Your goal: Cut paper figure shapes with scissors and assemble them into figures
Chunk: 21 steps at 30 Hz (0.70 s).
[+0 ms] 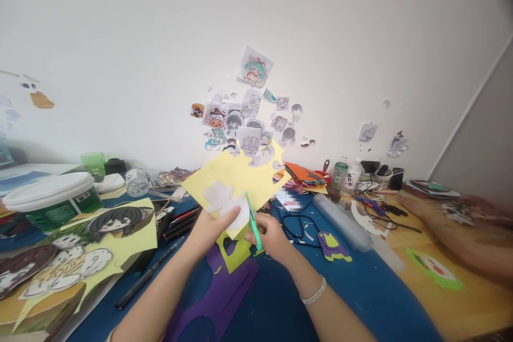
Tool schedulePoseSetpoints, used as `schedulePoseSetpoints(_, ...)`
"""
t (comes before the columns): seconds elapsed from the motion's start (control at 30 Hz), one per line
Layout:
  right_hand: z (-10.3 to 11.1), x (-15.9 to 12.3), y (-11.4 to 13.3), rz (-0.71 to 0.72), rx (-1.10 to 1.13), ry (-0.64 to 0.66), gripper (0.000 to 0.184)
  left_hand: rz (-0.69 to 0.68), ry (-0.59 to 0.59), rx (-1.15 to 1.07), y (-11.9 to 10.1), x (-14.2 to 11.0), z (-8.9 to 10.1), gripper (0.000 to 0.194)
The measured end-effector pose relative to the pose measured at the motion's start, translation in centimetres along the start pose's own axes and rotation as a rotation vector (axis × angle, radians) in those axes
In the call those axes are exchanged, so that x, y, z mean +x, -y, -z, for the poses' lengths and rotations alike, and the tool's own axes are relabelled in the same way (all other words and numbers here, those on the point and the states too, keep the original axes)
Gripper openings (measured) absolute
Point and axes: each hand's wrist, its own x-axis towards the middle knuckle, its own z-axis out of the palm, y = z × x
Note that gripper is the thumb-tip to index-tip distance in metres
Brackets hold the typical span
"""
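My left hand pinches a yellow sheet of paper together with a white paper cutout that lies on it, thumb on top. The sheet's far edge is ragged, with pieces cut away. My right hand has its fingers through the handles of green scissors. The scissor blades meet the yellow sheet just right of the white cutout; how far apart they are is hard to see. Below both hands lie purple paper scraps and a yellow-green scrap on the blue table surface.
At left stand a white-lidded green tub and cut-out drawings on yellow paper. Pens lie beside them. Coloured paper, bottles, a plastic roll and a purple cutout are right. Another person's arm reaches in.
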Motion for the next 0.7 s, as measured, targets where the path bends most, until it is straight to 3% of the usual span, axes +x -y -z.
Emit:
schedulePoseSetpoints(0.37, -0.2, 0.1, -0.3, 0.008, 0.030, -0.014, 0.022, 0.066, 0.103, -0.042, -1.5, -0.5, 0.0, 0.067)
schedulePoseSetpoints(0.57, 0.1, 0.0, -0.1, 0.002, -0.042, 0.002, 0.028, 0.147, 0.088, -0.053, -1.1, -0.3, 0.5, 0.064)
schedulePoseSetpoints(0.7, 0.3, 0.0, -0.3, 0.005, -0.025, 0.025, 0.034, 0.169, 0.166, -0.082, -1.0, 0.0, 1.0, 0.061)
